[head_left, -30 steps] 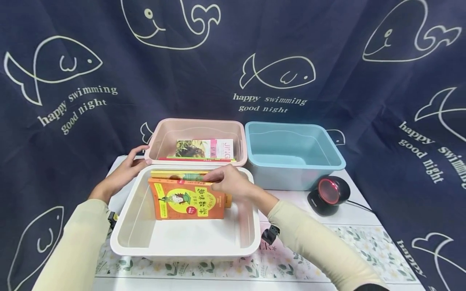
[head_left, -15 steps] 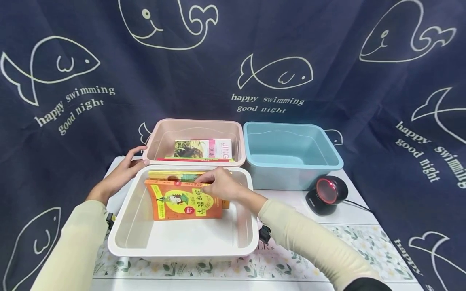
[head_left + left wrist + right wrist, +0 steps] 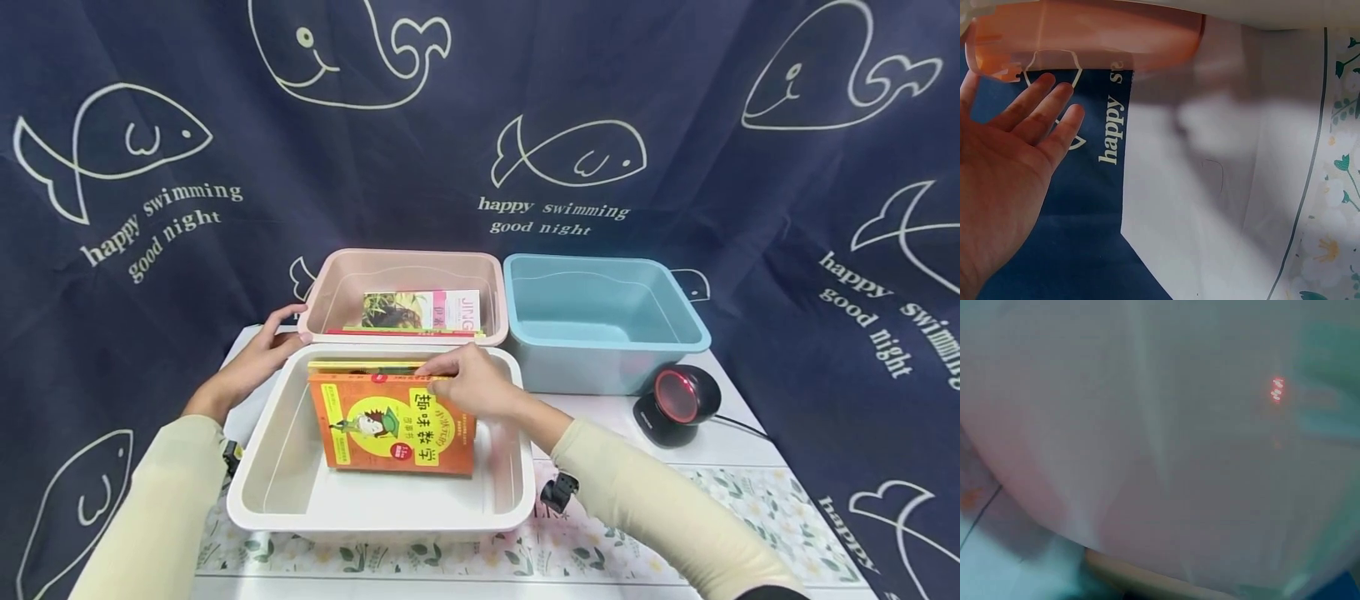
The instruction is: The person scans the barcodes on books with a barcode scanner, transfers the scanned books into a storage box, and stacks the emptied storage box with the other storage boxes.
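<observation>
My right hand (image 3: 476, 383) pinches the top edge of an orange book (image 3: 442, 433) at its right end, inside a white bin (image 3: 247, 504). The book stands with its cover facing me. Yellow books (image 3: 330, 365) show as thin strips behind it, mostly hidden. My left hand (image 3: 255, 367) has its fingers at the left corner of a pink bin (image 3: 318, 308). In the left wrist view the left hand (image 3: 1016, 150) has loosely spread fingers under the pink bin (image 3: 1116, 37). A pale wall of the white bin (image 3: 1116, 444) fills the right wrist view, hiding the right hand.
Books (image 3: 420, 310) lie in the pink bin behind the white one. A blue bin (image 3: 607, 367) stands to its right. A round black device (image 3: 678, 396) with a red glow and a cable sits in front of the blue bin. Dark fabric (image 3: 480, 150) hangs behind.
The orange book has come toward me in the bin, its lower edge now nearer the front, and less of the yellow books shows behind it. The left hand stays at the pink bin.
</observation>
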Available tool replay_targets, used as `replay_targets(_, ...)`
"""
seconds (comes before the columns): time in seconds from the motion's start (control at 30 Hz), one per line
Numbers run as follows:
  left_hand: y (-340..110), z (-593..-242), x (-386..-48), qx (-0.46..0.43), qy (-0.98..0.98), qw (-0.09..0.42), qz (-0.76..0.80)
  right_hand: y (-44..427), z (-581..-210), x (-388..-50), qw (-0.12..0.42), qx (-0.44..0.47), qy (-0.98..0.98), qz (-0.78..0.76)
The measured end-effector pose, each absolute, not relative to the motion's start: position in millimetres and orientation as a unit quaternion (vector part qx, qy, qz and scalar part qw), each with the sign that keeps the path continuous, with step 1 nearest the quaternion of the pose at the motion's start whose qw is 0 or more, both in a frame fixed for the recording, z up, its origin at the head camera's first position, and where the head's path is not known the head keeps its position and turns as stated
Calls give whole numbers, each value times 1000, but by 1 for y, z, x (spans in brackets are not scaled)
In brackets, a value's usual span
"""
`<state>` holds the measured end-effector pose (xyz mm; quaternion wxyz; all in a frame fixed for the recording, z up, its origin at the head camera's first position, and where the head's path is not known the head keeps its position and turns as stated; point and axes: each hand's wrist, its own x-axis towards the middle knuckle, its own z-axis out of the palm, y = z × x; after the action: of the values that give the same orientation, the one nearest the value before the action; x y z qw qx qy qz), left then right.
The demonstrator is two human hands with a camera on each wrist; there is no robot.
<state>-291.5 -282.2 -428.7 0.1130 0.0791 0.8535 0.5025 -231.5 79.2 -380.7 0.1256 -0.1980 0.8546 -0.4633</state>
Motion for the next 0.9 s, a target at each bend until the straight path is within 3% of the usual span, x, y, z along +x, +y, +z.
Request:
replay_targets(0.23,-282,-430,-293,77,856,115,498,98,-350,-229,83,-186,845,-494)
replay_targets(0.57,-282,-429,-292,75,856,115,499,124,-300,-217,62,-109,831,-541)
replay_targets(0.9,-283,-429,-292,80,854,112,502,152,-267,-201,22,-106,831,-545)
